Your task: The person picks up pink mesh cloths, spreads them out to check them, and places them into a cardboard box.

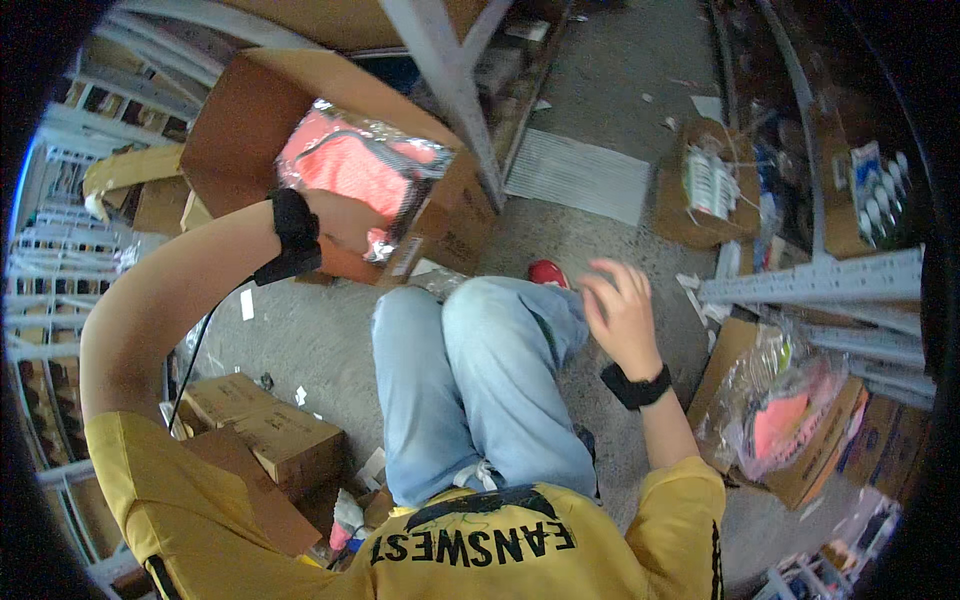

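My left hand (352, 221) reaches into an open cardboard box (240, 135) at the upper left. Its fingers lie against or under a pink and dark grey item in clear plastic wrap (360, 176), so its grip is hidden. Over the concrete floor beside my knee, my right hand (616, 300) hovers with fingers apart and slightly curled, holding nothing. Black bands circle both wrists.
Metal racks (817, 277) stand at both sides. At the right, a carton (806, 480) bears a plastic-wrapped pink item (784, 424); another carton (667, 202) holds white items. Closed cartons (292, 442) sit lower left. A ribbed sheet (577, 176) lies on the floor.
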`<action>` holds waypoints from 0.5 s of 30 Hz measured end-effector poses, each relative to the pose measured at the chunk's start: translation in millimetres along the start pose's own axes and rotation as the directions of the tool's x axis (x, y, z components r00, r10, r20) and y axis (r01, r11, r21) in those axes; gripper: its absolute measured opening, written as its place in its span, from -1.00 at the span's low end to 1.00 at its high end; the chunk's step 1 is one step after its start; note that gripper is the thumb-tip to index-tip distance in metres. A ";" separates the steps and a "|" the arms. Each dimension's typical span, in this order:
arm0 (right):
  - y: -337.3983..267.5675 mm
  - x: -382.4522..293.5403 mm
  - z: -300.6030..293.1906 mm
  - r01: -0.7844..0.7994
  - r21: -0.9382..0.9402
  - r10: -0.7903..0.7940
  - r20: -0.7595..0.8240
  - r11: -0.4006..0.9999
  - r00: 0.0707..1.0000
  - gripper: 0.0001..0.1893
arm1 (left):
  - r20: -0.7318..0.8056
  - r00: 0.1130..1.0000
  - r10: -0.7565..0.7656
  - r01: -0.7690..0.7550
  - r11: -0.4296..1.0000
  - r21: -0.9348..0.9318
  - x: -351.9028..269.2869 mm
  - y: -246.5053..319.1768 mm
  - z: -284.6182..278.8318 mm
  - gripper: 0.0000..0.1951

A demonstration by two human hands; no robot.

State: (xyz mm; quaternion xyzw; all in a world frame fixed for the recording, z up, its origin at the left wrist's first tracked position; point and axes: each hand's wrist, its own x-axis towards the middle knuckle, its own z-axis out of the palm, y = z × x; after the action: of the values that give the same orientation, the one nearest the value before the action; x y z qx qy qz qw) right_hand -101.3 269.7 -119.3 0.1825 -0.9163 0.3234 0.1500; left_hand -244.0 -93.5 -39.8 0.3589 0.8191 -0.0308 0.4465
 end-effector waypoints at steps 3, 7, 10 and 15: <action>41.0 -108.7 -45.8 -0.266 -0.182 0.273 0.012 0.947 0.962 -0.85 | 0.139 0.979 -0.148 0.136 0.986 0.097 19.9 30.7 -47.1 -0.63; 58.4 -239.0 -92.9 -0.586 -0.309 0.573 -0.143 0.749 0.807 -0.82 | -0.383 0.909 -0.163 0.093 0.976 -0.196 -11.4 19.9 -53.4 -0.69; 71.7 -308.6 -121.4 -0.761 -0.290 0.692 -0.316 0.581 0.649 -0.78 | -0.521 0.792 -0.318 0.030 0.873 -0.487 -29.0 82.7 -64.0 -0.67; 90.7 -364.3 -175.8 -0.878 -0.273 0.521 -0.721 0.393 0.457 -0.75 | -0.723 0.680 -0.123 -0.301 0.852 -0.428 -8.3 205.7 -28.2 -0.72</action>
State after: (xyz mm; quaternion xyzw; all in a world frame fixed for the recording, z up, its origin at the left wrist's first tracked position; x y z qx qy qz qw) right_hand 210.9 535.6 -180.1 -0.4001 -0.8682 0.0720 0.2846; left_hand -134.6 64.6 39.0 0.2492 0.8854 0.3567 0.1636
